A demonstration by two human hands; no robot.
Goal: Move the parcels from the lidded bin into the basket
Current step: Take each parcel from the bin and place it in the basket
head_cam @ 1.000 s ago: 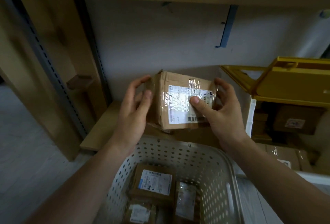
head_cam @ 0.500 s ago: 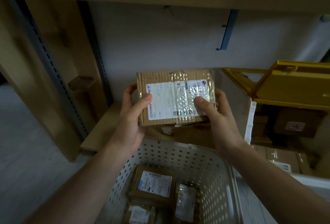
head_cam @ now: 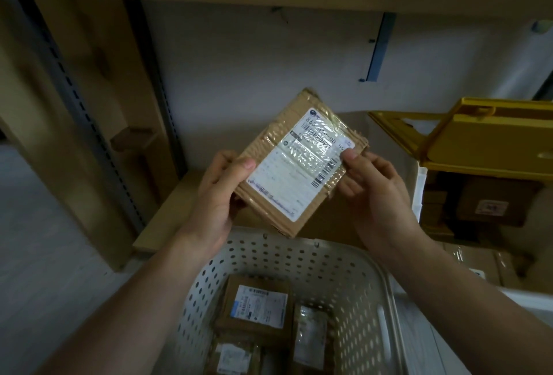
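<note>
Two hands on one parcel (head_cam: 299,165), held tilted in the air, just above the far rim of the basket (head_cam: 386,282). Left hand (head_cam: 214,195) curled round its left edge; right hand (head_cam: 377,192) pinching the right corner. Probably the carrying step. Next: lower gently beside three parcels (head_cam: 257,306) already inside. More waiting in the bin (head_cam: 419,189).
</note>
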